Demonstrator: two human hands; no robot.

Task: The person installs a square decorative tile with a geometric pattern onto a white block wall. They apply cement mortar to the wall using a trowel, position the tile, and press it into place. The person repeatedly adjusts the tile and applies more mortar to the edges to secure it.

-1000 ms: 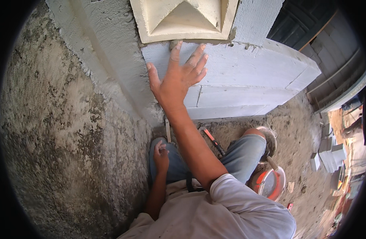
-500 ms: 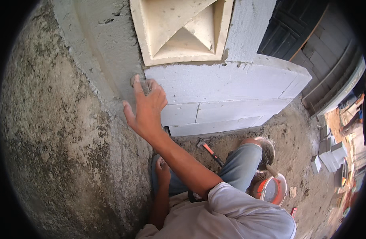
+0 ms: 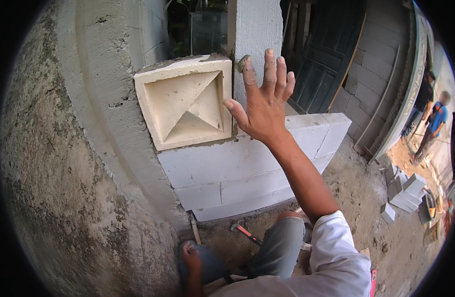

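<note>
The vent is sitting on the wall at eleven o'clock. The right hand is hanging spread at one, finger touching mortar; the left hand is resting curled at seven, grip unclear. Dirt floor is spreading at four.

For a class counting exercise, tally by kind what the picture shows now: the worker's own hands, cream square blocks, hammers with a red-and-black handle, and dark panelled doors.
Right hand and left hand: 2
Cream square block: 1
Hammer: 1
Dark panelled door: 1
Total: 5
</note>
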